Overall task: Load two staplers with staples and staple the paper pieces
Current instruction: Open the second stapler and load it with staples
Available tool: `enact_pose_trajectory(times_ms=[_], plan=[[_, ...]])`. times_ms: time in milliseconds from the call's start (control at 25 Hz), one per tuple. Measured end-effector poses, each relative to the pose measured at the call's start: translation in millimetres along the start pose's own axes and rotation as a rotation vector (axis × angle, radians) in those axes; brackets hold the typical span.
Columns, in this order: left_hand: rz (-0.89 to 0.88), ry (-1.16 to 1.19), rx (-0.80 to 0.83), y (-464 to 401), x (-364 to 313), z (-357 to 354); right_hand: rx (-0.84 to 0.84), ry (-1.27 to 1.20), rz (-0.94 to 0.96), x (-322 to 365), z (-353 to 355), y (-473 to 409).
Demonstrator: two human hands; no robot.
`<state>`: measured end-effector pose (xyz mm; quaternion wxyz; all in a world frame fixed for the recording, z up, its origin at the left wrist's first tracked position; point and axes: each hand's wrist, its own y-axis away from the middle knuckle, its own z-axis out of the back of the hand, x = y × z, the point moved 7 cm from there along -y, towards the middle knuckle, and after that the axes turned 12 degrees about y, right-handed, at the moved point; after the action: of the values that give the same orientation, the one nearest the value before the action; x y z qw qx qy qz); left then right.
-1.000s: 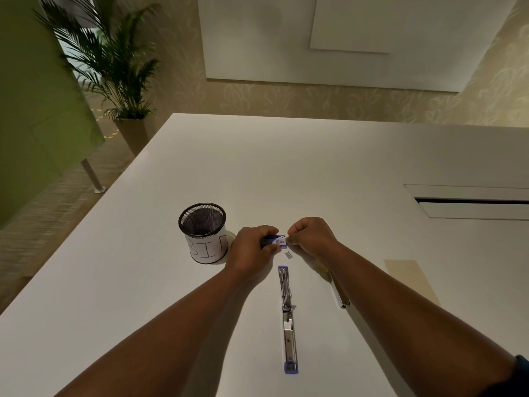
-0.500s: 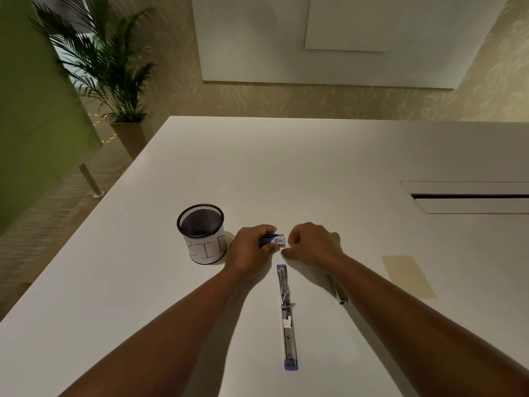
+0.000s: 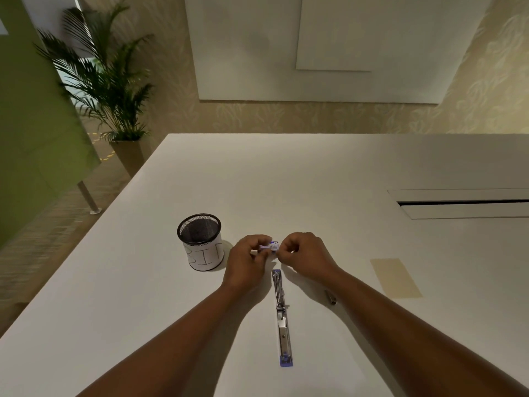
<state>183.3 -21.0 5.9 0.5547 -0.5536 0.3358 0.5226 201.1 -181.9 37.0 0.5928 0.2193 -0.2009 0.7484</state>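
Both hands have turned the staple box (image 3: 271,246) a bit since before. Left hand (image 3: 248,260) pinches the box; right hand (image 3: 303,257) pinches at its open end, maybe pulling staples out. Those look tiny, light and easy to break, so a soft side pinch seems best. Near them the stapler (image 3: 282,316) lies open and flat on the table (image 3: 286,181). To the left stands a cup (image 3: 202,242); paper (image 3: 396,277) lies to the right.

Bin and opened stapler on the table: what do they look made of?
Bin: black wire mesh, likely metal, since the inside shows a fine grid under a solid rim; a white band, probably paper, with hand-drawn letters wraps its lower part. Stapler: shiny bare metal along the opened rails, which catch the light, with blue caps at both ends that look like plastic.
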Motion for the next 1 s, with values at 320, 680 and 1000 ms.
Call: enact_pose_trajectory(times_ms=[320, 680, 1000], plan=[[0.073, 0.148, 0.169, 24, -21, -1, 0.081, -0.663, -0.193, -1, -7, 41], [0.109, 0.126, 0.150, 31, -24, 4, -0.172, -0.555, -0.207, -17, -21, 75], [0.141, -0.216, 0.288, 30, -20, 1, -0.168, 0.057, 0.069, -21, -52, 100]])
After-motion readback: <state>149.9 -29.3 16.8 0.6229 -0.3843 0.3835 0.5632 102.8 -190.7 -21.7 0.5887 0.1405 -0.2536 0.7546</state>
